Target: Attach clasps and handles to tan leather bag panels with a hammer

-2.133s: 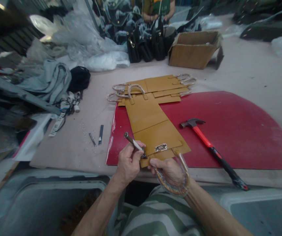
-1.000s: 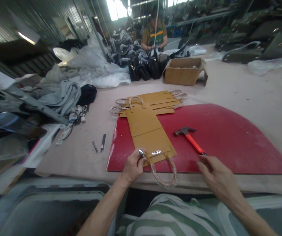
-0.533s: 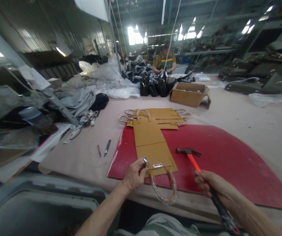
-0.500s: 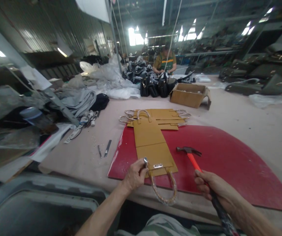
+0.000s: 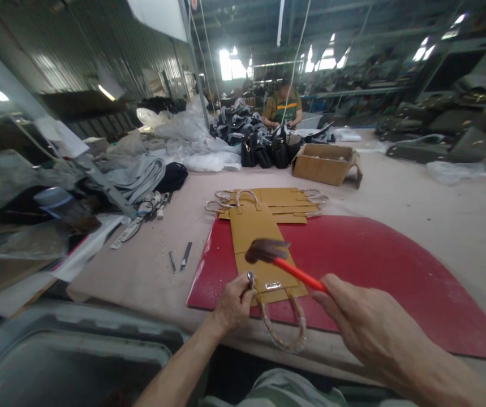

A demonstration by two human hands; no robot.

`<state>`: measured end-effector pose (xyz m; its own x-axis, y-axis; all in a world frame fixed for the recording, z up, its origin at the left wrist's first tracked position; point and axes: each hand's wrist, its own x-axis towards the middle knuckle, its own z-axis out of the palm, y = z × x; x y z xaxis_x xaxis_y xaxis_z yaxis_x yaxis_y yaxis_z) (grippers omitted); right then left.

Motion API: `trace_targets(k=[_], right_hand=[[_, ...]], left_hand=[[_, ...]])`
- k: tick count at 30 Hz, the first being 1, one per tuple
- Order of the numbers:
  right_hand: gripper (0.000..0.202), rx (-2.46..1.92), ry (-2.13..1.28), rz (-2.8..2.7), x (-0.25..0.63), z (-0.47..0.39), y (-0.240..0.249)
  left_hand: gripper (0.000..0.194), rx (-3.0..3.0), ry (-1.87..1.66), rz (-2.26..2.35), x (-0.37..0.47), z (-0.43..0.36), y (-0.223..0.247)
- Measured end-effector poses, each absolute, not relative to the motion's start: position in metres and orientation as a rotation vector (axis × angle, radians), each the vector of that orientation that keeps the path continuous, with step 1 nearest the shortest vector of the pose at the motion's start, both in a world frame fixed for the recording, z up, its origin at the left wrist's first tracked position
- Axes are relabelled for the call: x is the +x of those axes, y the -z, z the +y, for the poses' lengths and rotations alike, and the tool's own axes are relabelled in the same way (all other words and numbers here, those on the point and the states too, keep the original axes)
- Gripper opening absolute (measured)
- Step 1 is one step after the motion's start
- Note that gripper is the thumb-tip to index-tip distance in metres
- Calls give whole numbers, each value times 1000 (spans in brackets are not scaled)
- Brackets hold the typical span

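A tan bag panel (image 5: 253, 234) with wrapped loop handles lies lengthwise on a red board (image 5: 365, 265). Near its front edge sits a small silver metal plate (image 5: 272, 286). At the panel's front left corner, my left hand (image 5: 234, 299) pinches a short metal punch (image 5: 250, 278) held upright; its lower end is hidden by the fingers. My right hand (image 5: 361, 322) is wrapped round the red handle of a claw hammer (image 5: 266, 250). The hammer's head hangs in the air just above and behind the punch, apart from it in the picture.
More tan panels (image 5: 289, 198) are stacked behind. Two slim metal tools, one a flat blade (image 5: 185, 256), lie left of the board. A cardboard box (image 5: 324, 164), black bags (image 5: 263, 150) and plastic wrap (image 5: 183, 133) stand farther back. Another person (image 5: 284, 107) is across the table.
My right hand has raised the hammer and swung it left, so its head is now over the panel near the punch. My left hand and the panel have stayed in place.
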<state>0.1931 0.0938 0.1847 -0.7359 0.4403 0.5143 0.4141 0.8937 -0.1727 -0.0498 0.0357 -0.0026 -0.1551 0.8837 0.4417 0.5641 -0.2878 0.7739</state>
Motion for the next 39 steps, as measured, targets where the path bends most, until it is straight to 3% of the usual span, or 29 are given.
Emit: trace_targets(k=[4, 8, 11, 17, 21, 25, 32, 39], right_hand=[[22, -706, -147, -2187, 189, 87, -192], [23, -703, -62, -2592, 198, 88, -163], [24, -937, -178, -2683, 215, 100, -143], [37, -1497, -737, -2432, 257, 143, -93], [28, -1776, -573, -2319, 272, 159, -63], [28, -1719, -376, -2298, 248, 147, -58], [18, -1779, -715, -2271, 170, 121, -51], [9, -1825, -1014, -2058, 172, 143, -50]], left_hand=[[19, 1809, -1420, 1634, -51, 35, 5], [13, 1795, -1385, 1682, -51, 34, 5], [19, 1824, -1397, 1660, -51, 34, 5], [19, 1854, -1393, 1652, -51, 33, 2], [17, 1859, -1390, 1687, -50, 31, 0], [19, 1911, -1360, 1734, -49, 31, 0], [18, 1957, -1337, 1756, -52, 29, 6], [13, 1787, -1427, 1840, -53, 24, 2]])
